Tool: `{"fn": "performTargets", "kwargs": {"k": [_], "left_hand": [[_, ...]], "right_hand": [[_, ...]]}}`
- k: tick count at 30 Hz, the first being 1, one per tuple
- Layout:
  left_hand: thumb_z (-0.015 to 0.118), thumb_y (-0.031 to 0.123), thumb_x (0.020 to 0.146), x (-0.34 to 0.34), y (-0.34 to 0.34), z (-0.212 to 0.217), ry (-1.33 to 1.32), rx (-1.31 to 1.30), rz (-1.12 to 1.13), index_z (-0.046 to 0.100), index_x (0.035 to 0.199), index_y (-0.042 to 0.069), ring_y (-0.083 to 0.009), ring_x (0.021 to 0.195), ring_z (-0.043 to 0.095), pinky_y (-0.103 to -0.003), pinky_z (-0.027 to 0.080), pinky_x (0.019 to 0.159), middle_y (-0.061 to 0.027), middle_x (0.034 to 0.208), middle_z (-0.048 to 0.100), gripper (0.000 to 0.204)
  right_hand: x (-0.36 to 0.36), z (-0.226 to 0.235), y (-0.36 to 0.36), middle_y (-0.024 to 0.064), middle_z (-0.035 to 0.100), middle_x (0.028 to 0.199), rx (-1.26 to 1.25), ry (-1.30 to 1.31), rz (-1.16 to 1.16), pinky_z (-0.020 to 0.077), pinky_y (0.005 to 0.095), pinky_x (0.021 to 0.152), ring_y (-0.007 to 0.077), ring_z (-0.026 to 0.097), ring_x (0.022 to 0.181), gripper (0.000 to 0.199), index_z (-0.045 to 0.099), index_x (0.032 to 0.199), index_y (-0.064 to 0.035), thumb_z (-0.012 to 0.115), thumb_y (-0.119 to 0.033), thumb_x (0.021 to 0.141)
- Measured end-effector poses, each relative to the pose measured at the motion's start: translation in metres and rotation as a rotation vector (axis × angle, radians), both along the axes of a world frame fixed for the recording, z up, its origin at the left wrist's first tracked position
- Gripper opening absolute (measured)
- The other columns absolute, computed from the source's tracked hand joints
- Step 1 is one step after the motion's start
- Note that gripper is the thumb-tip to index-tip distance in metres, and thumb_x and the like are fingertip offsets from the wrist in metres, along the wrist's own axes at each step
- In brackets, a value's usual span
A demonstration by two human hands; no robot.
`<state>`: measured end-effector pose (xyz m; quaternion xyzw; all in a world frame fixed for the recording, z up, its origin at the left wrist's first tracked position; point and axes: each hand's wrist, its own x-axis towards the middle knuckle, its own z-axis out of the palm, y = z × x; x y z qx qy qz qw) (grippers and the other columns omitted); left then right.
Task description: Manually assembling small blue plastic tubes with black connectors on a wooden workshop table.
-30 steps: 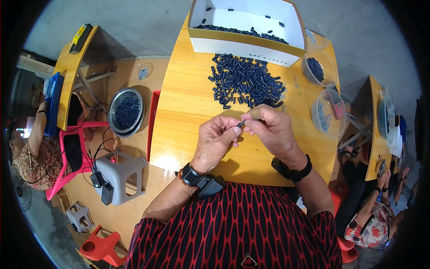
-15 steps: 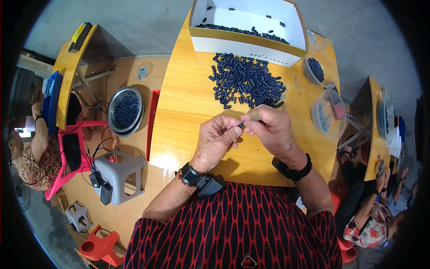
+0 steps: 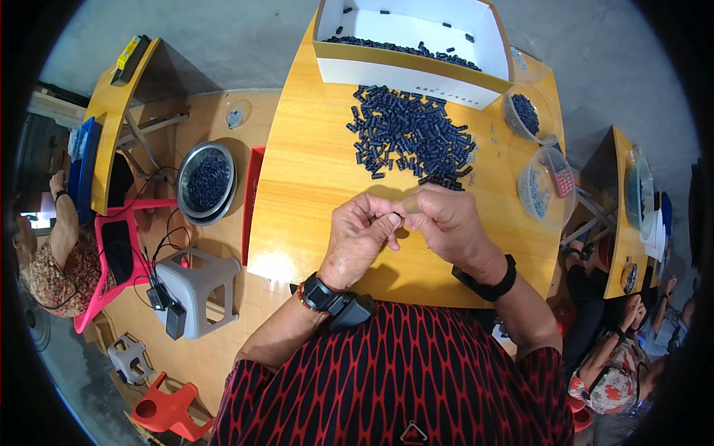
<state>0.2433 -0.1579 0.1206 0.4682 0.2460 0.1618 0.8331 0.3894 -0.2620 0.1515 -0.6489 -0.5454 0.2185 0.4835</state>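
Observation:
My left hand (image 3: pixel 359 236) pinches a small black cylindrical piece (image 3: pixel 397 215) between thumb and forefinger, above the near part of the wooden table (image 3: pixel 297 163). Right against it, my right hand (image 3: pixel 454 227) has its fingers curled in and the tips meeting those of the left. The fingers cover most of the piece, and whatever the right fingertips grip is hidden. Just beyond both hands spreads a loose pile of black cylindrical pieces (image 3: pixel 409 130). Behind the pile stands a white box (image 3: pixel 405 80) with a gold rim, holding more of them.
At the table's right edge sit two clear bowls, one with black pieces (image 3: pixel 525 115), one with small pale parts (image 3: pixel 537 195) and a pink gridded object (image 3: pixel 564 183). Left of the table are a metal bowl (image 3: pixel 233 178), a grey stool (image 3: pixel 190 279) and cables. People sit on both sides.
My right hand has turned slightly and closed in on my left fingertips. The black piece, plainer to see before, is now mostly covered.

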Motion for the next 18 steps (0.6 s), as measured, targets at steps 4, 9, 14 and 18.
{"fn": "performTargets", "kwargs": {"k": [4,9,14,18], "left_hand": [[0.063,0.000,0.091,0.003,-0.001,-0.001,-0.024,-0.030,0.042,0.061,0.097,-0.004,-0.0132,0.069,0.063,-0.025,0.053,0.057,-0.0114,0.088,0.068,0.008],[0.062,0.001,0.092,0.004,0.002,0.004,0.017,-0.088,0.040,0.062,0.098,-0.003,-0.0126,0.068,0.062,-0.026,0.053,0.056,-0.0093,0.086,0.067,0.007],[0.061,0.001,0.092,0.004,0.004,0.003,0.011,-0.165,0.036,0.062,0.099,-0.002,-0.0127,0.071,0.063,-0.026,0.054,0.062,-0.0094,0.090,0.068,0.008],[0.061,0.002,0.092,0.005,0.003,0.006,0.011,-0.214,0.040,0.063,0.099,-0.001,-0.0139,0.076,0.064,-0.028,0.054,0.070,-0.0098,0.093,0.068,0.009]], "right_hand": [[0.003,-0.004,-0.004,0.0082,0.062,0.074,0.012,-0.003,0.013,0.0504,0.0292,0.058,0.0156,0.064,0.066,0.020,0.069,0.100,-0.0026,0.061,0.004,0.083],[-0.001,0.008,-0.003,0.0085,0.061,0.088,-0.057,0.351,-0.057,0.0501,0.0282,0.058,0.0117,0.062,0.069,0.030,0.064,0.114,0.0008,0.063,0.003,0.085],[-0.004,0.002,-0.006,0.0103,0.056,0.084,-0.132,0.070,-0.053,0.0493,0.0315,0.059,0.0201,0.061,0.068,0.029,0.062,0.110,0.0014,0.069,-0.001,0.081],[-0.009,0.014,-0.002,0.0135,0.054,0.081,-0.085,-0.001,-0.043,0.0484,0.0350,0.058,0.0290,0.058,0.068,0.021,0.058,0.095,0.0023,0.071,-0.002,0.079]]}}
